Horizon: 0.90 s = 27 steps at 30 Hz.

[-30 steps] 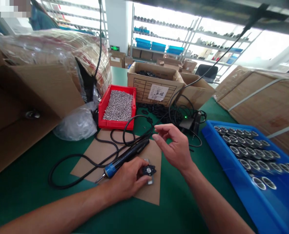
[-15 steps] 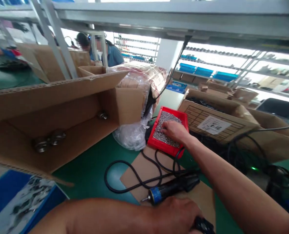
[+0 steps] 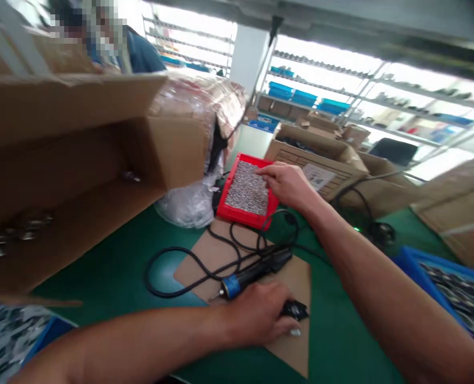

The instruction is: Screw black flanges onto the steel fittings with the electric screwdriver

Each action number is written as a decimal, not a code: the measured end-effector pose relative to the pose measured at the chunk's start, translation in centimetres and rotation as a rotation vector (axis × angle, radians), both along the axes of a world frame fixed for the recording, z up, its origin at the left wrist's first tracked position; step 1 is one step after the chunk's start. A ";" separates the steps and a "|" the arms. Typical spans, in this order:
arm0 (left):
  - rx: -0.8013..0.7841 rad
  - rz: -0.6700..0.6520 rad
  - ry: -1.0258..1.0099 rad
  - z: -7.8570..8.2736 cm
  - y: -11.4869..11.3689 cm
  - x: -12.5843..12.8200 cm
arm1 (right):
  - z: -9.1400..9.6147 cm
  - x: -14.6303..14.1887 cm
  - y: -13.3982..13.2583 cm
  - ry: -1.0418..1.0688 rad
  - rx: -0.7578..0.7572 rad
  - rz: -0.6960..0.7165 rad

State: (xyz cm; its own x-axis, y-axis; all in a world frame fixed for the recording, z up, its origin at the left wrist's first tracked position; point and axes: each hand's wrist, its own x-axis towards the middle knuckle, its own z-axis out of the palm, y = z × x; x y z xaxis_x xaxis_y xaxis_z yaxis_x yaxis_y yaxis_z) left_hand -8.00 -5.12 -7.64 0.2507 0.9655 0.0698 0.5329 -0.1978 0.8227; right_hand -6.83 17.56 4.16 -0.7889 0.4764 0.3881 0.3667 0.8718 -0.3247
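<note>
My left hand (image 3: 263, 312) is closed around a small black part (image 3: 295, 309) over a flat piece of cardboard (image 3: 297, 346). Much of that part is hidden in the fingers, so its kind is unclear. Just beyond the hand lies a black electric screwdriver (image 3: 257, 273) with a blue band, its bit pointing left. A red tray (image 3: 243, 216) farther back is filled with small silver screws (image 3: 247, 189). Over the tray's right side is my right hand (image 3: 283, 181), its fingers drawn together; whatever they pinch is too small to make out.
A large open carton (image 3: 96, 213) with a few shiny metal parts stands at left, next to clear plastic wrap (image 3: 189, 205). Black cable (image 3: 168, 293) loops across the green table. A blue bin (image 3: 457, 298) of parts is at right, cartons (image 3: 317, 154) behind.
My right hand has lifted from among the screws toward the tray's right edge. My left hand still grips the black part. The view has shifted, bringing in the blue bin at right.
</note>
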 end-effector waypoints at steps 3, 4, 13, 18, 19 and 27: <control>-0.042 0.015 -0.053 0.0 0.2 0.4 | 0.7 5.2 -3.5 0.170 -0.257 -0.056; -0.055 0.009 -0.064 0.0 0.3 0.6 | 0.6 7.1 -4.7 0.209 -0.361 -0.085; -0.104 0.003 -0.065 -0.4 0.7 1.3 | -6.7 19.9 -12.4 0.155 -0.872 -0.145; -0.112 0.017 -0.073 -0.8 0.7 1.6 | -9.0 20.6 -13.4 0.144 -0.947 -0.066; -0.113 0.018 -0.070 -0.8 0.7 1.6 | -9.1 20.5 -13.5 0.135 -0.966 -0.076; -0.106 -0.001 -0.063 -0.8 0.9 1.5 | -9.9 19.4 -14.9 0.299 -1.499 -0.340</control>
State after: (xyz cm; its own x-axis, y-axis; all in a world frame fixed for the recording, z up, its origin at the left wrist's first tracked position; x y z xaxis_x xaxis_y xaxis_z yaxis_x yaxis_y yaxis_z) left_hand -6.46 -4.25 -8.48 0.2505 0.9680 -0.0169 0.4793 -0.1088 0.8709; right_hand 12.53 2.63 -5.71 -0.5520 0.6902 -0.4679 0.2378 -0.4075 -0.8817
